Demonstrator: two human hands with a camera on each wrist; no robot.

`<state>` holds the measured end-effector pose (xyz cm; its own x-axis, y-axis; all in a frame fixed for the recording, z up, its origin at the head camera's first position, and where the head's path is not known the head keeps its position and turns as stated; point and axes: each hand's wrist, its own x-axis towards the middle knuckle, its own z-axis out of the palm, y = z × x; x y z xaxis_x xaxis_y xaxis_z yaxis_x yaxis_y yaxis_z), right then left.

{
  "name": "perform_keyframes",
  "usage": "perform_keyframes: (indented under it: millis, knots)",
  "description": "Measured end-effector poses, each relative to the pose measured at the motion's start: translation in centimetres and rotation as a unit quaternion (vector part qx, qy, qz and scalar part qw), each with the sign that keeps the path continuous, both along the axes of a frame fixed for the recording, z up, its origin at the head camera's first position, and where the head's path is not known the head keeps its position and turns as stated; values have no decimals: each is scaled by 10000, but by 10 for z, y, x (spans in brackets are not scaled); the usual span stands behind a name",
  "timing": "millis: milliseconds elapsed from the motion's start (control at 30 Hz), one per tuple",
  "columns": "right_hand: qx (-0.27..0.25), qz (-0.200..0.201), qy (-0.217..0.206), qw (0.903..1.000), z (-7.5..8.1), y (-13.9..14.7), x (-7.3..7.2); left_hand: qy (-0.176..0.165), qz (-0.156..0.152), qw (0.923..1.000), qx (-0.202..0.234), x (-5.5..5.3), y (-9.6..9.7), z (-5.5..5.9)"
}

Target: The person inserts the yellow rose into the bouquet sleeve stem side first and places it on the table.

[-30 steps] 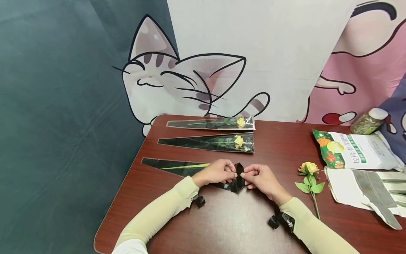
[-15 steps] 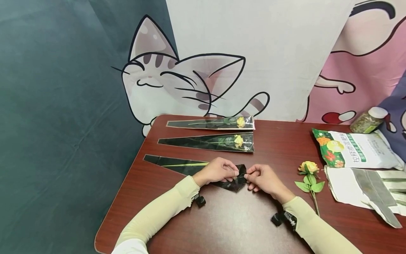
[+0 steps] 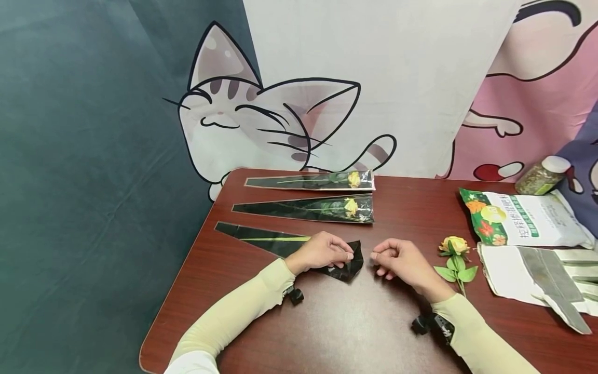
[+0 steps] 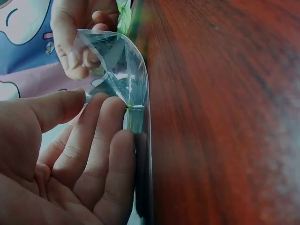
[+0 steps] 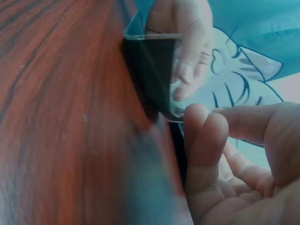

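A flower sleeve (image 3: 357, 259), clear film over a dark backing, lies slantwise on the table with a thin green stem strip (image 3: 280, 239) showing in it. Its wide mouth gapes in the left wrist view, where the clear film (image 4: 119, 65) bows away from the backing. My left hand (image 3: 322, 252) pinches the film near that mouth between thumb and fingers. Just right of the mouth, apart from it, my right hand (image 3: 402, 262) has loosely bent fingers and nothing in them. To the right lies a single yellow rose (image 3: 454, 246) with green leaves, its lower stem behind my right forearm.
Two sleeves with yellow roses, a middle one (image 3: 299, 209) and a back one (image 3: 303, 181), lie farther off. At the right are a bag with flower prints (image 3: 528, 218), work gloves (image 3: 537, 275) and a white-capped jar (image 3: 542, 176). A cat-print cloth (image 3: 275, 119) hangs behind.
My right hand has let go of the sleeve's mouth and drawn away to the right. The sleeve has shifted slightly right and its narrow end has swung back; my left hand stays on it.
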<state>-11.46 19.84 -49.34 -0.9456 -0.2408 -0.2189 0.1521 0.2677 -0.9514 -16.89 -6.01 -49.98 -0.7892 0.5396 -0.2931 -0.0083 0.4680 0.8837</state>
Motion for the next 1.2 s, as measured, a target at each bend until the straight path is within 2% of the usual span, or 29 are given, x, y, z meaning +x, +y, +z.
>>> perform_keyframes:
  millis: [167, 333, 433, 567, 767, 967, 1200]
  knots:
    - [147, -161, 271, 9994, 6, 15, 5, 460, -137, 9986, -210, 1, 5, 4]
    - [322, -277, 520, 9977, 8, 35, 14, 678, -186, 9967, -398, 1, 8, 7]
    - [543, -412, 714, 9951, 9, 49, 22, 605, -172, 9974, -357, 1, 10, 6]
    - [753, -541, 849, 9921, 13, 67, 33, 338, -118, 9993, -134, 0, 13, 4]
    - [808, -703, 899, 9902, 14, 90, 49, 20, 71, 9999, 142, -1, 13, 0]
    - [1152, -940, 962, 9842, 6, 112, 68, -91, 134, 9997, 156, -1, 12, -2]
    - [1535, -1244, 913, 9760, -7, 135, 92, -169, 54, 9997, 138, -2, 11, -3]
